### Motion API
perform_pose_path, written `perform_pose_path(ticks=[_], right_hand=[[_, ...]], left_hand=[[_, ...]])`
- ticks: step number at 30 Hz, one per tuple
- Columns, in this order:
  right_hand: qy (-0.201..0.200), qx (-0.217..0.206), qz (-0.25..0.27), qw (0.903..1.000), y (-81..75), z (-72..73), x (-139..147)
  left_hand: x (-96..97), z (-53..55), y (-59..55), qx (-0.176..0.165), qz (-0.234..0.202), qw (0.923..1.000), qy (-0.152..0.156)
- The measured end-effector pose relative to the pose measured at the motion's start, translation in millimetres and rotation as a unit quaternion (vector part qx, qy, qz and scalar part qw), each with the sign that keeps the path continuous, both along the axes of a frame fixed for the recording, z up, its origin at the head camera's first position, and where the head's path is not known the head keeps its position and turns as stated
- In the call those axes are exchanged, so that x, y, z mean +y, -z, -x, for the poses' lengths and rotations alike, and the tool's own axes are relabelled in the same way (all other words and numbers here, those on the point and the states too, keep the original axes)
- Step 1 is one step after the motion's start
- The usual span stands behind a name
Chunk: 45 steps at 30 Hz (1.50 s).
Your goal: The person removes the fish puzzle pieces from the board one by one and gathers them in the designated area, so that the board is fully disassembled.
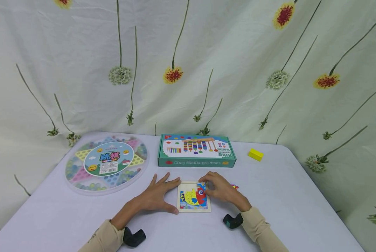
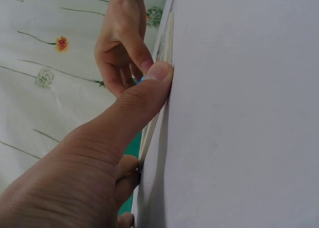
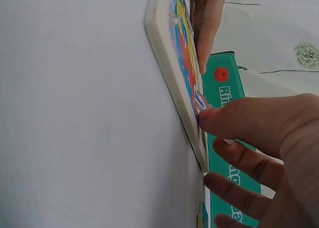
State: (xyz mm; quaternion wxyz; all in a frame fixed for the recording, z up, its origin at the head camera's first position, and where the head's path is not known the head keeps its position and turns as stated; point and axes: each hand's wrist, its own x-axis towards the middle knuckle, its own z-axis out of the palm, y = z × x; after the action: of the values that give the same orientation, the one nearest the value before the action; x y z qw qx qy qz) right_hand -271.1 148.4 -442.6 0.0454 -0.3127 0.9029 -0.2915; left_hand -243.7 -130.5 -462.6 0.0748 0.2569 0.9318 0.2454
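Observation:
A square wooden picture puzzle (image 1: 192, 206) of a yellow and red fish lies in a pale frame on the table. My left hand (image 1: 156, 194) is spread along its left side, index fingertip at the upper corner and thumb at the lower one; in the left wrist view the thumb (image 2: 144, 88) rests against the frame's edge. Over the upper right corner, my right hand (image 1: 219, 187) pinches a blue puzzle piece (image 1: 202, 185) between thumb and fingers. The right wrist view shows that thumb (image 3: 234, 119) close over the fish's head, the piece mostly hidden behind it.
Behind the puzzle lies a green Ring Challenge Game box (image 1: 197, 163). To the left is a round Chinese checkers set (image 1: 108, 159) with marbles. A yellow block (image 1: 255, 154) sits at the back right. Small colourful pieces (image 1: 235, 186) show past the right wrist. A flowered curtain (image 1: 238, 70) hangs behind.

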Motion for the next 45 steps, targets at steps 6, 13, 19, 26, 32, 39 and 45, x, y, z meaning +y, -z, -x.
perform_pose_path(ticks=[6, 13, 19, 26, 32, 39, 45], right_hand=[[0.002, 0.008, 0.002, 1.0000, 0.6, -0.3, 0.8], [0.002, -0.001, 0.017, 0.9999, 1.0, 0.4, 2.0], [-0.003, -0.001, 0.034, 0.9994, 2.0, 1.9, 4.0], [0.005, -0.022, 0.051, 0.9984, -0.6, 1.9, 5.0], [0.003, -0.033, 0.057, 0.9978, -3.9, 1.7, 7.7], [0.010, -0.049, 0.094, 0.9944, -13.4, 3.4, 22.1], [0.030, -0.061, 0.110, 0.9916, -21.3, 4.4, 50.9]], left_hand=[[0.2, -0.7, -0.5, 0.001, 0.000, 1.0000, 0.000], [0.7, -0.4, -0.5, 0.002, 0.004, 1.0000, 0.000], [0.8, -0.1, -0.3, 0.002, 0.001, 1.0000, 0.001], [1.1, -0.5, -1.1, -0.001, 0.000, 1.0000, 0.001], [0.9, -0.9, -1.1, 0.000, 0.002, 1.0000, -0.001], [1.7, -1.5, -1.9, -0.005, -0.001, 1.0000, -0.004], [1.4, -2.7, -4.5, -0.005, -0.006, 1.0000, -0.001]])
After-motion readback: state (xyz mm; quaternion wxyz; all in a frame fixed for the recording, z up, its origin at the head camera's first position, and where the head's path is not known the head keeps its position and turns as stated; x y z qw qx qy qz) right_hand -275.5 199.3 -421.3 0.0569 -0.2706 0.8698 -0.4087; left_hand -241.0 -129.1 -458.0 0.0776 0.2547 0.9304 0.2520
